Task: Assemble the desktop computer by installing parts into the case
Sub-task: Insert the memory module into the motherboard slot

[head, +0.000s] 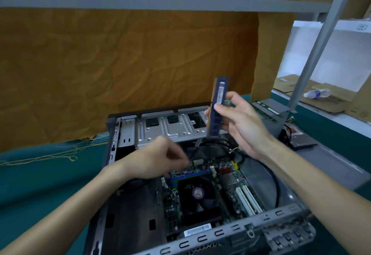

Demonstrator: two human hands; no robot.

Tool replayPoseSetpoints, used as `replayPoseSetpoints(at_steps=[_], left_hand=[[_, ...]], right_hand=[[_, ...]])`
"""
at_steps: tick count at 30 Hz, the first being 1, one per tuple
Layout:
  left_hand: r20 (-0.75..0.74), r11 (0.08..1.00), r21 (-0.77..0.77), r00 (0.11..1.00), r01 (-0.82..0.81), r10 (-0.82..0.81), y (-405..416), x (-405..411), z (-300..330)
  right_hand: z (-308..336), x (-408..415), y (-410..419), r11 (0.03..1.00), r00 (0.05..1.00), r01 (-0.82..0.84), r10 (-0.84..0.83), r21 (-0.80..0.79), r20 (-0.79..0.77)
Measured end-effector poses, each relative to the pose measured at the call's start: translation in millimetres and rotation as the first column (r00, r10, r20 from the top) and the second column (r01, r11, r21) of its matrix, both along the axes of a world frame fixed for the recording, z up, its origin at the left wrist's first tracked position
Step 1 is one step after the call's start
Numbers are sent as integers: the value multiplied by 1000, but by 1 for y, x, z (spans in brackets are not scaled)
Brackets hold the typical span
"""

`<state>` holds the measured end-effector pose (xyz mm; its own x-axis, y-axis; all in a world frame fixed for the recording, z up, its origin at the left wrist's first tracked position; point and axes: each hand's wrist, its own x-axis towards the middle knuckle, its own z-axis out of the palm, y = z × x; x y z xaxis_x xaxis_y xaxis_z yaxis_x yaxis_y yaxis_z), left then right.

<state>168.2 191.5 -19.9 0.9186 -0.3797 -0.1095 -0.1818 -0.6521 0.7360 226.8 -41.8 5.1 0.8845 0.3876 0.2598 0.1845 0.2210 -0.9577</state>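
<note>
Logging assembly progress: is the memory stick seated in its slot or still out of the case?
Out. The right hand holds the memory stick upright above the case, clear of the blue slots on the motherboard.

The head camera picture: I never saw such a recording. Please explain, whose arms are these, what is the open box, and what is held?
The camera sits on a person's head and looks down, so the arms are that person's own. The right hand pinches a memory stick, held upright above the open computer case. The left hand, blurred, reaches to the blue memory slots on the motherboard, beside the round cooling fan. The case lies on a green cloth.
</note>
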Motion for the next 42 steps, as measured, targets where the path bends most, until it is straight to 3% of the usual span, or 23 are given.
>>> replayPoseSetpoints(at_steps=[2, 3, 5, 7, 9, 11, 15, 18, 35, 42], left_hand=[[-100, 925, 347, 987, 155, -127, 6, -4, -8], [-159, 871, 456, 979, 185, -125, 8, -7, -11], [-221, 806, 564, 973, 181, -64, 10, -10, -17], [-243, 796, 583, 970, 163, -21, 10, -12, -21], [-273, 788, 591, 962, 171, -4, 10, -13, -23], [-327, 765, 610, 945, 207, 6, 11, -13, -21], [-364, 714, 651, 931, 256, -1, 16, -15, -18], [-355, 681, 683, 935, 263, -5, 15, -19, -24], [-324, 658, 711, 946, 247, -5, 19, -17, -38], [-319, 653, 713, 948, 257, -25, 19, -17, -39]], right_hand=[[0, -3, 1, 960, 989, -118, 137, -256, 58], [-3, -5, 5, 893, 972, -149, 211, -425, 104], [-13, -7, 15, 682, 915, -124, 360, -721, 184], [-25, -5, 24, 458, 867, -81, 470, -885, 164], [-34, 0, 31, 284, 848, -40, 516, -958, 117], [-40, 7, 39, 168, 836, -1, 541, -986, 92], [-56, 14, 58, 62, 826, 17, 561, -998, 49], [-69, 13, 65, 32, 828, 69, 556, -997, 75], [-76, 10, 60, 82, 833, 159, 523, -984, 178], [-77, 14, 61, 95, 858, 68, 502, -993, 106]])
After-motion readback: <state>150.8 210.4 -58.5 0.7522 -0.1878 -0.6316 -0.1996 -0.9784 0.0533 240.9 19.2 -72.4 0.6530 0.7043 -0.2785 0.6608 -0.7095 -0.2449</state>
